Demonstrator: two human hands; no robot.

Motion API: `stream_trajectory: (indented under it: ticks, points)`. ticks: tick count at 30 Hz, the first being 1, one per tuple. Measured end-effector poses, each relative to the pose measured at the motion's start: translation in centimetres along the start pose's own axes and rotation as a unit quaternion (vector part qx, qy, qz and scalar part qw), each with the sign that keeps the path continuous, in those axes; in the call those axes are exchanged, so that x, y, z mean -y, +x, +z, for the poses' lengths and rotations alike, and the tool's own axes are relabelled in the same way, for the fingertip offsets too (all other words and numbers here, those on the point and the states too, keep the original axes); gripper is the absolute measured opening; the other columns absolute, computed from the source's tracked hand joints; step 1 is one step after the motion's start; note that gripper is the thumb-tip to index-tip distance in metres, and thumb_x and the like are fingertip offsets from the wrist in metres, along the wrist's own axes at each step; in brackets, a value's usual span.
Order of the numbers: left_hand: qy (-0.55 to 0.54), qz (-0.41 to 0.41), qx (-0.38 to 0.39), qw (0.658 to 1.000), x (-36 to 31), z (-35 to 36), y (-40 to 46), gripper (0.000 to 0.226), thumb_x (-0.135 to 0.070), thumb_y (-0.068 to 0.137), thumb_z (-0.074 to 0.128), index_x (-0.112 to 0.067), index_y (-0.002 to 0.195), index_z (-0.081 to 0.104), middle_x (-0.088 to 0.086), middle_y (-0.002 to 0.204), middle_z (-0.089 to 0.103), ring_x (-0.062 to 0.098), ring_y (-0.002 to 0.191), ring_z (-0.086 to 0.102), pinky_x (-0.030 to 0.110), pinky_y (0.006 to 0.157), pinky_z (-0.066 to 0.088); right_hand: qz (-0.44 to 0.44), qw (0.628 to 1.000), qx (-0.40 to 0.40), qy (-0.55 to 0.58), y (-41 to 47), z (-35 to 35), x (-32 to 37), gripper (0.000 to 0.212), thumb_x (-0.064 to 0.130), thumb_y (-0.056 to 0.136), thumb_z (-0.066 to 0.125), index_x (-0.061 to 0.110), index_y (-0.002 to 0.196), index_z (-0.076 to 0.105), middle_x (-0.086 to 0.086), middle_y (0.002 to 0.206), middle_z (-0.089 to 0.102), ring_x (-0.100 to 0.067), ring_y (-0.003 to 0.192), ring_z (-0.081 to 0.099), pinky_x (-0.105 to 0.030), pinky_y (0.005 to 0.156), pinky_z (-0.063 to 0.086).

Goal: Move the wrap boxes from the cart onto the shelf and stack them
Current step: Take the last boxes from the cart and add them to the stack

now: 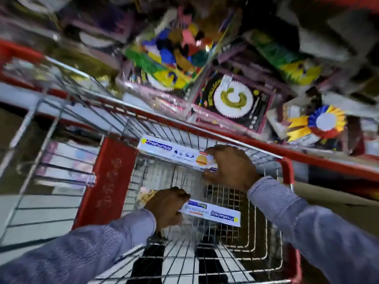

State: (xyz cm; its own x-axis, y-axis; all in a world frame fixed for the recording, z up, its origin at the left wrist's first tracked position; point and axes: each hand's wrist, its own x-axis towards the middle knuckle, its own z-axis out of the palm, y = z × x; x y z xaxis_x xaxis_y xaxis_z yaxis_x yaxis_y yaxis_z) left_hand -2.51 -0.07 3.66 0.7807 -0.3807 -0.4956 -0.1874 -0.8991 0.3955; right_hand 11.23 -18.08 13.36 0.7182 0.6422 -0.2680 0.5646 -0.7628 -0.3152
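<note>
Head view: my 2 hands each hold 1 wrap box inside the cart [205, 253].

My right hand [231, 168] grips the upper wrap box [174, 153] by its end; my left hand [167, 206] pinches the lower wrap box [215, 215] likewise. Both look light, stiff cardboard, best gripped across the narrow faces. The shelf [235, 111] above holds party decorations.

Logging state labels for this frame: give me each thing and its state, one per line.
upper wrap box: closed, held at its right end, above the cart basket
lower wrap box: closed, held at its left end, label upside down
right hand: gripping the upper wrap box
left hand: gripping the lower wrap box
cart: wire basket, no other wrap boxes visible inside
shelf goods: blurred packaged party items, untouched
</note>
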Motion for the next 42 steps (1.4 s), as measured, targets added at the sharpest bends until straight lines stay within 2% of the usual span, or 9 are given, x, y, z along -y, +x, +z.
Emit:
stream_trajectory:
  ticks: [3, 7, 16, 24, 27, 31, 34, 39, 42]
  points:
    - [0.006, -0.016, -0.063, 0.998, -2.1, -8.9, -3.2, 0.069, -0.039, 0.077, 0.065, -0.017, 0.141, 0.054, 0.009, 0.137, 0.063, 0.031, 0.121, 0.061, 0.043, 0.094, 0.057, -0.009, 0.998, -0.062, -0.024, -0.7, -8.5, 1.9, 0.069, 0.063, 0.069, 0.059, 0.031, 0.13, 0.057, -0.003, 0.116, 0.071, -0.026, 0.105, 0.065, -0.033, 0.087, 0.052]
    - [0.062, -0.005, -0.168, 0.984, -4.9, -18.7, -6.6, 0.062, -0.054, 0.064, 0.063, -0.033, 0.122, 0.065, -0.001, 0.111, 0.075, 0.023, 0.101, 0.07, 0.032, 0.079, 0.058, -0.024, 0.993, -0.105, -0.038, -1.4, -17.7, 4.0, 0.075, 0.072, 0.063, 0.048, 0.03, 0.124, 0.06, -0.005, 0.11, 0.074, -0.027, 0.099, 0.068, -0.032, 0.082, 0.056]
    - [0.117, -0.003, -0.321, 0.94, -10.8, -37.8, -9.9, 0.075, -0.071, 0.047, 0.066, -0.045, 0.117, 0.068, -0.004, 0.107, 0.079, 0.02, 0.099, 0.071, 0.027, 0.08, 0.054, -0.047, 0.968, -0.244, -0.041, -4.0, -36.5, 5.7, 0.054, 0.051, 0.071, 0.063, 0.026, 0.118, 0.067, -0.001, 0.104, 0.076, -0.019, 0.094, 0.069, -0.035, 0.08, 0.057]
    - [0.106, 0.017, -0.355, 0.929, -13.4, -46.9, -8.5, 0.067, -0.058, 0.055, 0.076, -0.042, 0.12, 0.07, -0.014, 0.121, 0.073, 0.016, 0.115, 0.063, 0.026, 0.09, 0.05, -0.006, 0.962, -0.269, -0.044, -1.6, -43.2, 2.3, 0.049, 0.039, 0.079, 0.065, 0.021, 0.124, 0.064, -0.008, 0.111, 0.074, -0.026, 0.102, 0.068, -0.034, 0.084, 0.055]
    - [0.091, 0.017, -0.374, 0.923, -13.7, -49.1, -7.8, 0.063, -0.056, 0.056, 0.079, -0.042, 0.117, 0.071, -0.017, 0.12, 0.072, 0.012, 0.11, 0.064, 0.022, 0.084, 0.047, -0.004, 0.962, -0.271, -0.027, 0.2, -45.4, 1.3, 0.041, 0.031, 0.083, 0.064, 0.02, 0.123, 0.066, -0.008, 0.112, 0.075, -0.024, 0.102, 0.069, -0.031, 0.082, 0.052]
    - [0.075, 0.025, -0.363, 0.929, -13.9, -51.5, -7.0, 0.059, -0.05, 0.06, 0.085, -0.036, 0.116, 0.074, -0.016, 0.117, 0.075, 0.01, 0.105, 0.066, 0.021, 0.08, 0.047, 0.005, 0.968, -0.249, -0.031, 3.3, -47.8, 0.3, 0.052, 0.027, 0.092, 0.061, 0.02, 0.142, 0.05, -0.004, 0.146, 0.054, -0.023, 0.133, 0.052, -0.026, 0.103, 0.04]
    - [0.075, 0.027, -0.365, 0.928, -14.0, -53.2, -6.5, 0.059, -0.049, 0.061, 0.087, -0.031, 0.116, 0.075, -0.013, 0.119, 0.075, 0.012, 0.106, 0.069, 0.027, 0.083, 0.055, 0.005, 0.979, -0.201, -0.03, 5.9, -48.9, -0.5, 0.052, 0.024, 0.095, 0.059, 0.015, 0.145, 0.045, -0.004, 0.156, 0.041, -0.022, 0.142, 0.042, -0.032, 0.116, 0.034]
    - [0.06, 0.036, -0.382, 0.921, -13.6, -56.2, -5.5, 0.055, -0.045, 0.061, 0.089, -0.029, 0.112, 0.076, -0.012, 0.117, 0.076, 0.011, 0.103, 0.071, 0.035, 0.089, 0.06, 0.016, 0.976, -0.202, -0.074, 8.3, -49.4, -1.5, 0.048, 0.031, 0.094, 0.061, 0.016, 0.14, 0.053, -0.009, 0.151, 0.047, -0.025, 0.137, 0.046, -0.021, 0.107, 0.035]
    - [0.053, 0.027, -0.388, 0.92, -12.9, -57.8, -4.6, 0.055, -0.045, 0.061, 0.089, -0.028, 0.111, 0.076, -0.01, 0.119, 0.076, 0.012, 0.105, 0.07, 0.037, 0.094, 0.058, 0.009, 0.977, -0.197, -0.085, 8.4, -49.9, -2.1, 0.045, 0.034, 0.095, 0.06, 0.022, 0.138, 0.056, -0.011, 0.147, 0.05, -0.029, 0.135, 0.046, -0.039, 0.113, 0.037]
